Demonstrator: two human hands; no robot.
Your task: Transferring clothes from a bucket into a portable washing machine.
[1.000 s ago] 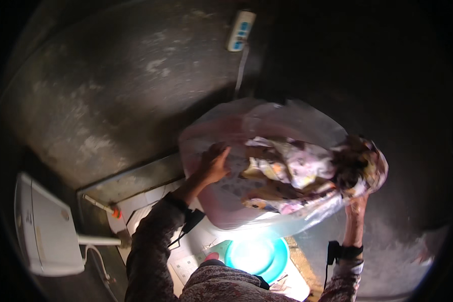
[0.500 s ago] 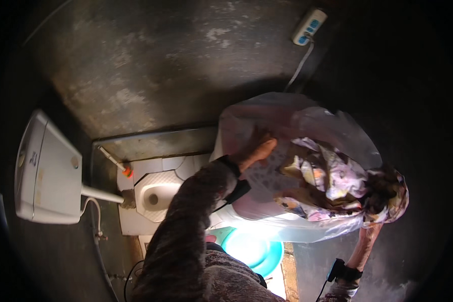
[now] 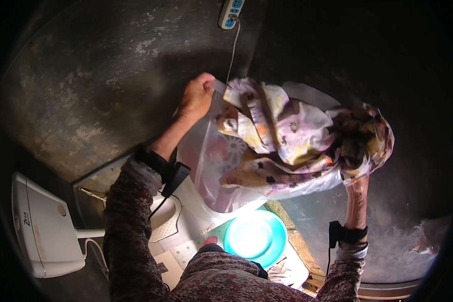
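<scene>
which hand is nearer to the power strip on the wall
Left. In the picture, the left hand is below and slightly left of the power strip; the right hand, mostly hidden by patterned cloth, is farther off, lower right.

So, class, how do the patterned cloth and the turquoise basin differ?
The patterned cloth is multicoloured; the basin is plain turquoise. The cloth falls in loose folds; the basin keeps a round shape. The cloth is held up; the basin sits lower down.

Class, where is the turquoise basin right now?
In the head view, the turquoise basin is low, slightly right of centre, below the clear plastic and left of the right sleeve.
</scene>
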